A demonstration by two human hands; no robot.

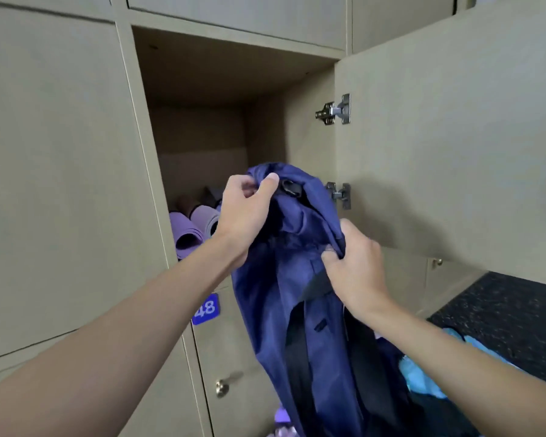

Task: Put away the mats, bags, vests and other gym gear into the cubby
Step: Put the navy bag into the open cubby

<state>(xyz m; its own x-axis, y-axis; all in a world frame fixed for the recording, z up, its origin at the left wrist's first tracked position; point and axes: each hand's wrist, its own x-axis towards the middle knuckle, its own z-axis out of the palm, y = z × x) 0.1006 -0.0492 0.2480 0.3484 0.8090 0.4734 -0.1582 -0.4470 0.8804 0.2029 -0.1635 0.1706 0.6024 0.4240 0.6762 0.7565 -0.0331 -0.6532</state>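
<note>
**Hidden, cropped and blurred**

The navy bag (pixel 297 310) runs off the bottom edge, so its lower end is unseen; it covers the right part of the cubby (pixel 202 137) floor and the first mark on the blue number plate (pixel 206 309), where only "48" reads; the rolled mats (pixel 193 228) show just their ends, the rest lost behind the left hand (pixel 246 212) and in shadow; the light blue item (pixel 423 373) and purple scrap (pixel 281 417) below are blurred and cropped, beyond identifying.
</note>
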